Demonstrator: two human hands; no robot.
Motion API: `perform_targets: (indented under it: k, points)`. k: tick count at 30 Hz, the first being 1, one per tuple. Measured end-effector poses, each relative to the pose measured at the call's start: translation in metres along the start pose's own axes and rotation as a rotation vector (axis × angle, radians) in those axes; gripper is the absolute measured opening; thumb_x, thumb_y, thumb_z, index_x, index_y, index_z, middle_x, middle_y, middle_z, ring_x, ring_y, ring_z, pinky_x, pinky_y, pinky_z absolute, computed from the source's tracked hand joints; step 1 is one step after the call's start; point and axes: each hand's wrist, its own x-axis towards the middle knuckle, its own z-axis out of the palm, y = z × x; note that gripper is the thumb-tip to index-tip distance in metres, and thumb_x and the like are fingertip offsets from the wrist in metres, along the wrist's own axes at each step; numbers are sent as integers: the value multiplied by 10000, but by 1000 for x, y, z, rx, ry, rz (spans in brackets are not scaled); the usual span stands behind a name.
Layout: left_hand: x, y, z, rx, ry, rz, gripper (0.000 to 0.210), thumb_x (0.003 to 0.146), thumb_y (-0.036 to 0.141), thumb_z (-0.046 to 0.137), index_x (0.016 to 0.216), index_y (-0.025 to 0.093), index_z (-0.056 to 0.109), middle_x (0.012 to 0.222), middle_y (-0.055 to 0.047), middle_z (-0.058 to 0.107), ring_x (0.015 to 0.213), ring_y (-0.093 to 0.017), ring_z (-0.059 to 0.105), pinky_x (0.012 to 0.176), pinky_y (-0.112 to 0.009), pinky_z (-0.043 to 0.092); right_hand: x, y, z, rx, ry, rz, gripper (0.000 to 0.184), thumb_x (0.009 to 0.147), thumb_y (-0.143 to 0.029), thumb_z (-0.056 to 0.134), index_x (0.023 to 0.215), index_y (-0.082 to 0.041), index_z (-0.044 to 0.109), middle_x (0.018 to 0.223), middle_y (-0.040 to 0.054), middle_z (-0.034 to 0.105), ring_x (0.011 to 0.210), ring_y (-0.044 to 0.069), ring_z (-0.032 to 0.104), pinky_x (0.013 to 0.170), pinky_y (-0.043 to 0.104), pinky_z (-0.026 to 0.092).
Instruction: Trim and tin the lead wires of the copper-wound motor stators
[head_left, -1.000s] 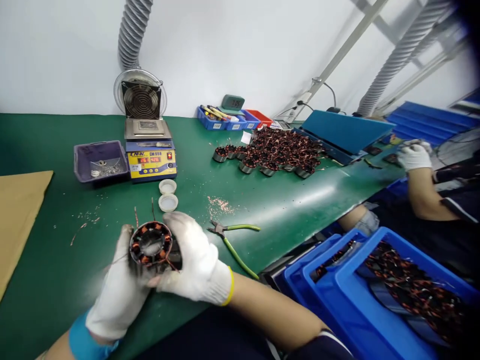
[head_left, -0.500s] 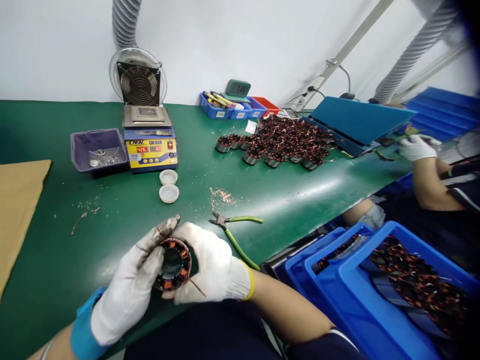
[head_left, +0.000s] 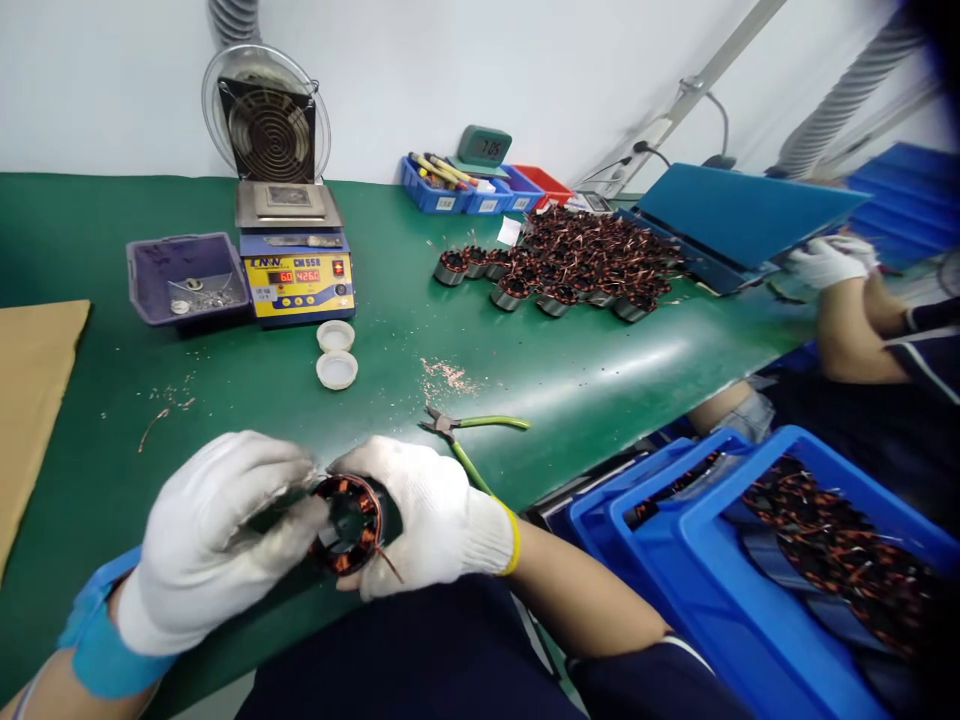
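Note:
My right hand (head_left: 420, 515), in a white glove with a yellow cuff, is closed around a wound motor stator (head_left: 371, 530), a ring with copper coils and a dark centre. A loose copper wire end sticks out at the stator's lower right. My left hand (head_left: 225, 535), gloved in white with a blue band at the wrist, has its thumb and fingers pinched together at the stator's left rim. Its fingertips are slightly blurred, and what lies between them is hidden. Just beyond my right hand lie green-handled cutting pliers (head_left: 450, 424), jaws apart, on the green bench.
Many stators (head_left: 592, 255) are grouped at the back right. A yellow-blue soldering pot unit (head_left: 296, 280) stands beside a purple bin (head_left: 187, 280). Two small white dishes (head_left: 336, 369) lie before it. Blue crates (head_left: 690, 540) of stators flank me on the right. A co-worker's gloved hands (head_left: 829, 260) are beyond.
My left hand has shifted left and turned, its fingers going from lying along the stator to a pinch at its rim. My right hand still grips the stator. The view has tilted slightly downward.

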Motion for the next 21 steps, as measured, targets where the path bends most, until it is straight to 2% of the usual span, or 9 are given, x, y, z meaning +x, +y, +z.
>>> perform_targets:
  k: [1,3,6,8,9,12,13,15,21]
  points:
    - [0,1,-1,57,-22,10,124,892,146,666,928,264,659,803,-5,714,686,-170,654,623,-306,512,0,0,0,0,-31,-14,456,563,-520,874,857,-227,685,836,12,716,726,205,692,577,250,466]
    - [-1,2,-2,33,-25,-36,187,897,137,666,771,250,588,656,38,620,573,-139,567,545,-280,446,-1,0,0,12,-79,-40,417,557,-469,879,831,-232,672,774,-11,699,685,189,680,542,239,430]
    - [-6,-5,-6,-184,156,-249,67,871,243,718,847,270,662,799,17,670,694,-163,628,614,-266,503,-1,0,-1,29,-49,-11,397,562,-461,877,821,-235,679,740,-30,687,657,170,673,534,233,421]
    - [-7,-12,-10,-310,177,-463,133,828,358,729,929,275,707,889,-1,713,746,-197,665,654,-279,541,-2,1,-2,37,23,29,430,552,-502,877,845,-238,705,762,-27,697,672,172,679,559,239,447]
    - [-5,-15,-11,-339,79,-574,181,802,405,724,918,266,720,868,-5,723,721,-208,665,632,-287,542,-3,1,-2,37,64,48,463,538,-525,877,861,-236,716,789,-17,707,695,181,687,580,248,466]
    - [3,-14,-9,-390,-401,-867,241,763,465,724,716,232,684,665,11,663,578,-183,567,498,-262,441,-4,3,-3,35,171,91,548,511,-562,873,922,-227,734,909,30,730,801,224,711,648,288,521]
    - [6,-10,-6,-407,-470,-932,281,753,485,731,669,224,670,632,12,638,565,-172,528,486,-253,409,-4,4,-3,32,181,99,553,504,-554,876,927,-227,734,931,39,731,823,234,714,666,299,533]
    - [11,-1,-1,-448,-424,-1001,343,700,526,768,609,213,661,594,11,604,550,-154,471,481,-242,373,-5,4,-4,24,174,101,529,502,-535,880,906,-227,731,934,46,730,829,242,716,685,317,548]
    - [19,6,-2,-506,-10,-1011,426,662,575,772,536,216,581,537,19,526,481,-127,422,444,-240,353,-10,2,-8,13,199,62,546,531,-570,856,947,-237,736,960,53,730,814,239,716,692,328,562]
